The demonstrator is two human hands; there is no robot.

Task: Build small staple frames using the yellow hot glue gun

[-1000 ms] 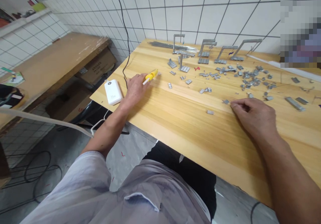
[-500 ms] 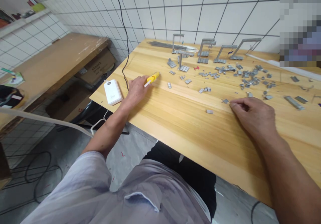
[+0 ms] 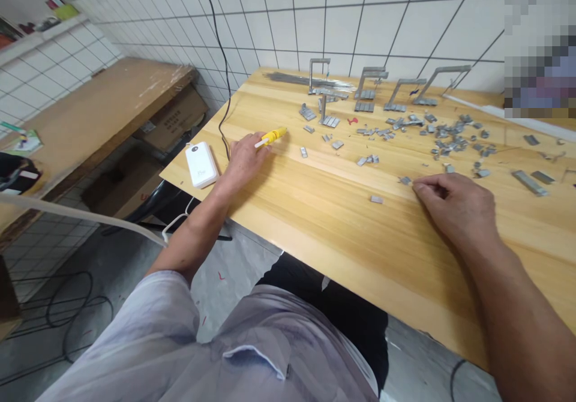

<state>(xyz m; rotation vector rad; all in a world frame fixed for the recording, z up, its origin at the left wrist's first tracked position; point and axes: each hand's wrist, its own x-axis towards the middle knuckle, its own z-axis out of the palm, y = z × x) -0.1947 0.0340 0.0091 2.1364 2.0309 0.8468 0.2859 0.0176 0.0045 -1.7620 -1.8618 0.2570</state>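
Note:
My left hand (image 3: 247, 156) is closed around a yellow hot glue gun (image 3: 273, 137) at the left part of the wooden table. A white stick pokes out of its back end, and its tip faces away to the right; the handle is hidden by my fingers. On the right, my right hand (image 3: 463, 204) rests on the table with thumb and forefinger pinched together. Just left of those fingertips lies a small grey metal piece (image 3: 405, 180). Whether anything is in the pinch I cannot tell. Another small metal piece (image 3: 377, 199) lies between my hands.
Several angled metal frames (image 3: 324, 109) stand at the back beside a bundle of thin rods (image 3: 306, 81). Loose metal pieces (image 3: 452, 141) are strewn at the right, near a red bit (image 3: 353, 121). A white power bank (image 3: 201, 165) and a black cord (image 3: 225, 72) are left.
The glue gun has turned slightly in my left hand, its back end shifting up and to the left. My right hand stays where it was.

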